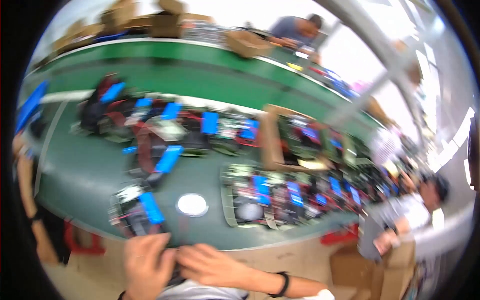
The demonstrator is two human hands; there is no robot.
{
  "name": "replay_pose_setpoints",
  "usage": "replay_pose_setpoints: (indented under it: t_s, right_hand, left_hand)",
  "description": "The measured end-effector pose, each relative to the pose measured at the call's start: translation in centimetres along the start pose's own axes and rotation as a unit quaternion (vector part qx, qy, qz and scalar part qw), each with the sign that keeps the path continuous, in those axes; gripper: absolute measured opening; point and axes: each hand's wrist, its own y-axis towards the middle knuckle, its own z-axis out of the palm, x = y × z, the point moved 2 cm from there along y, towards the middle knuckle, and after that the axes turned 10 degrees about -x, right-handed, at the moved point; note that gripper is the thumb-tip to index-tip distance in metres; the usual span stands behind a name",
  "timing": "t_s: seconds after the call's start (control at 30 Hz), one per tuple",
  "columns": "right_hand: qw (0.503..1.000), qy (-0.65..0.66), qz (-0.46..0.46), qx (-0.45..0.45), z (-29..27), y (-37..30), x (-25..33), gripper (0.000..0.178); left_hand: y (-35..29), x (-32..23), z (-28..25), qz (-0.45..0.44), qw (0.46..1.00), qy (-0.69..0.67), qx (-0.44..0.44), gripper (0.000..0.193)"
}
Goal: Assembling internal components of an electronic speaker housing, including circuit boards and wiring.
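Observation:
Close to my body at the table's near edge, my left hand (145, 262) and my right hand (212, 266) come together, their fingertips nearly touching. Both are bent round a small dark thing, mostly hidden and blurred, that I cannot make out. Just beyond my left hand, on the green table (90, 185), lies an electronic assembly (134, 209) with wires and a blue block (151, 207). A white oval piece (192, 205) lies to its right.
More assemblies with blue parts (210, 123) line the table's far side and fill its right part. A cardboard box (272, 140) stands among them. Co-workers sit at the left (37, 220), right (400, 210) and far bench (297, 32). Red stools (85, 242) stand below.

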Motion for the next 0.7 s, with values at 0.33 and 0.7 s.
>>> replay_pose_setpoints:
  t_s: [0.33, 0.7]
  right_hand:
    - [0.381, -0.012, 0.457, -0.804, -15.7, -21.2, 2.3, 0.053]
    - [0.395, -0.009, 0.452, -0.8, -21.7, -31.2, 2.9, 0.04]
  left_hand:
    - [-3.7, 18.3, -0.4, -0.199, 0.95, -0.083, -0.228, 0.04]
    - [-3.0, 23.7, 2.0, -0.187, 0.94, -0.162, -0.234, 0.038]
